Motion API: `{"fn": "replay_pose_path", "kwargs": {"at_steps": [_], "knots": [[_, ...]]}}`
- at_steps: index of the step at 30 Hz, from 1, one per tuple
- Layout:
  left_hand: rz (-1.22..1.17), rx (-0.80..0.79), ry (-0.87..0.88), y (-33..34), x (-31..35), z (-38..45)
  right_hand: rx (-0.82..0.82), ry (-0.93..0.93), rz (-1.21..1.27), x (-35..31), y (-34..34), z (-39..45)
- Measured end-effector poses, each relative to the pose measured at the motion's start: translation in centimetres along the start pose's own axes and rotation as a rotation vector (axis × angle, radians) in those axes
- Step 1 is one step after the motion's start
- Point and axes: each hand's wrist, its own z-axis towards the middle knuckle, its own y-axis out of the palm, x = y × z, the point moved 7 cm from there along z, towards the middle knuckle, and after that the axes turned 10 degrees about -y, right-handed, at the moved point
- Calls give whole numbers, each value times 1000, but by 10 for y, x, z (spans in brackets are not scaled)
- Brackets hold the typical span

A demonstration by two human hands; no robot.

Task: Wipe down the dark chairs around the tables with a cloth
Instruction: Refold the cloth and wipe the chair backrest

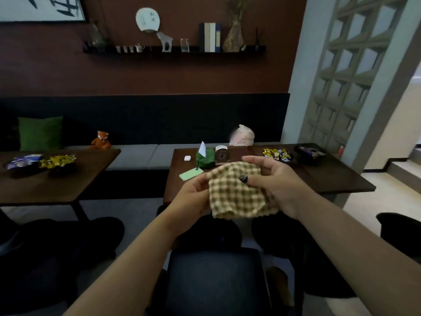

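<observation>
The checked cloth (237, 190) is held up at chest height, over the near edge of the table (307, 179) at twelve o'clock. The left hand (193, 195) pinches its left edge; the right hand (273, 179) grips the other side, thumb pressed onto the fabric. The dark chair (216, 277) waits at six o'clock, directly below. I'd say the cloth is being folded into a pad: best to square it flat and thick before wiping the seat in long overlapping strokes.
</observation>
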Motion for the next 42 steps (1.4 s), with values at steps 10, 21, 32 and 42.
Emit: {"fn": "replay_pose_path", "kwargs": {"at_steps": [10,21,32,42], "knots": [[-287,81,-279,-83,-62,82,136,-110,-655,84,4,86],[-50,487,-443,-145,-154,136,-2,401,-266,266,-12,144],[235,459,-688,-232,-281,150,-32,823,-98,472,4,119],[463,394,-1054,-384,-452,151,209,554,-510,622,-9,181]]}}
